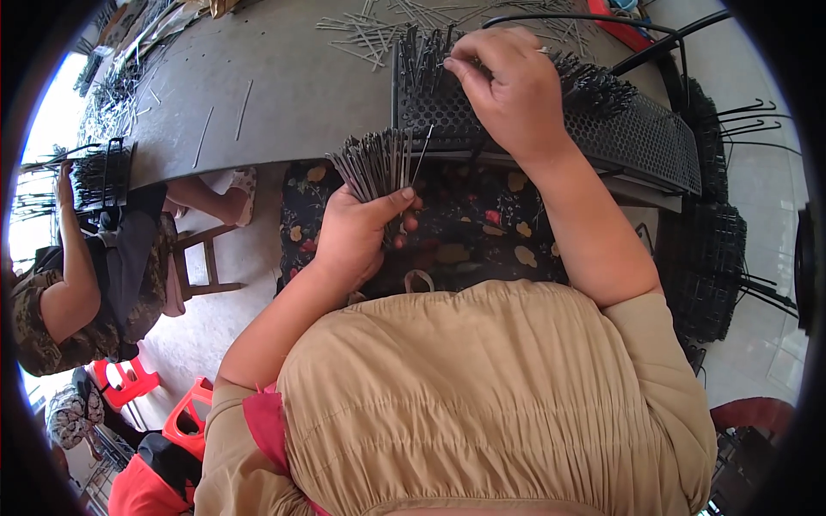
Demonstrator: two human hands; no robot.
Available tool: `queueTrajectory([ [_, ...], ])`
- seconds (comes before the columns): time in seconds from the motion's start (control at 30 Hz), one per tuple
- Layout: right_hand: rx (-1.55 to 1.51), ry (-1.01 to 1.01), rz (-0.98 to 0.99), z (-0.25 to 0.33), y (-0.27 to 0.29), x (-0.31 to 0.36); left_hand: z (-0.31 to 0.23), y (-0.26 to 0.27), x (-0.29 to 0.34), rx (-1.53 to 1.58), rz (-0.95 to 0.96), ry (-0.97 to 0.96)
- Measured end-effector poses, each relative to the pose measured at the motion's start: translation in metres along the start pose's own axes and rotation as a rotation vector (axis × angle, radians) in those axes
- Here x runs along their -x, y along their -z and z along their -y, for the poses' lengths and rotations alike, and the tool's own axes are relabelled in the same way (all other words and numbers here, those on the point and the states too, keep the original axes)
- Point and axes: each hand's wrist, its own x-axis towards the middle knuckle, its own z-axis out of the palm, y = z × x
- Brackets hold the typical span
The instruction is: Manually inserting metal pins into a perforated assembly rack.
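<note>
My left hand (357,228) is closed round a thick bundle of thin dark metal rods (374,159), held upright just off the table's front edge. One rod (422,155) leans away from the bundle, near my thumb. Over a black perforated metal rack (499,120), my right hand (512,90) is closed in a pinch, thumb against fingers. What it pinches, if anything, is too small to make out. Dark rods (423,64) stand upright in the rack to the left of that hand, and more (594,86) are packed on its right.
Loose rods (357,43) lie scattered on the grey table (284,95). A curved black bar (585,17) rises behind the rack. Black racks (710,267) stand at the right. Another person (77,292) works at the left, near red plastic stools (185,417).
</note>
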Motion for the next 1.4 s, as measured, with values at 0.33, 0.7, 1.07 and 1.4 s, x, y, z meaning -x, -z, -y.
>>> queueTrajectory([
  [0.33,-0.884,-0.867,0.260,0.044,0.017,0.026,0.004,-0.001,0.003,0.109,0.038,-0.112],
  [0.7,-0.344,-0.519,0.073,0.005,0.022,0.017,0.007,-0.006,0.001,0.023,0.003,-0.073],
  [1.07,-0.034,0.014,-0.002,0.015,0.011,0.024,0.007,-0.006,0.002,0.036,0.021,-0.067],
  [1.4,-0.624,-0.631,-0.004,0.027,0.024,0.029,0.004,-0.017,0.001,0.037,0.054,-0.093],
])
